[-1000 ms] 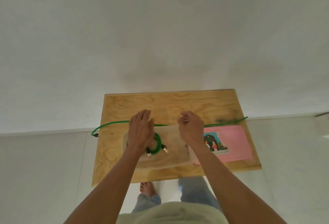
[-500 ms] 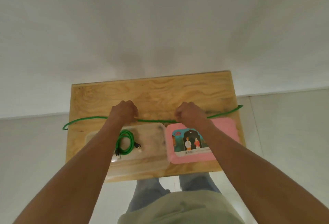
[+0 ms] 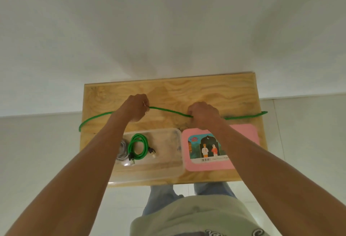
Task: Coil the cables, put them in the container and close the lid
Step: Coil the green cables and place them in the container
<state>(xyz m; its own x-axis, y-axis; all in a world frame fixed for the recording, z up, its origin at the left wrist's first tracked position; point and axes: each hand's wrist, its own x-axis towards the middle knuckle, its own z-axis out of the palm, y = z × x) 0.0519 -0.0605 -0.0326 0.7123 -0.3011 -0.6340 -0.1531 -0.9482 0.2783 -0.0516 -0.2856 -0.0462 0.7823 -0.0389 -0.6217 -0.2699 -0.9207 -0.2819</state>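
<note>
A long green cable (image 3: 168,111) stretches across the wooden table (image 3: 206,93), its ends hanging past both side edges. My left hand (image 3: 136,107) grips it left of centre, and my right hand (image 3: 203,115) grips it right of centre. Nearer to me stands a clear plastic container (image 3: 166,153) holding a coiled green cable (image 3: 138,146) and a grey coiled cable (image 3: 122,150), partly hidden by my left forearm. The pink lid (image 3: 245,134) with a picture label lies flat right of the container, under my right forearm.
The table stands against a white wall (image 3: 168,29). Pale floor (image 3: 37,151) lies on both sides. My legs and feet show below the table's near edge.
Both hands moved from over the container to the long green cable and closed on it. My left hand has lifted its part of the cable slightly.
</note>
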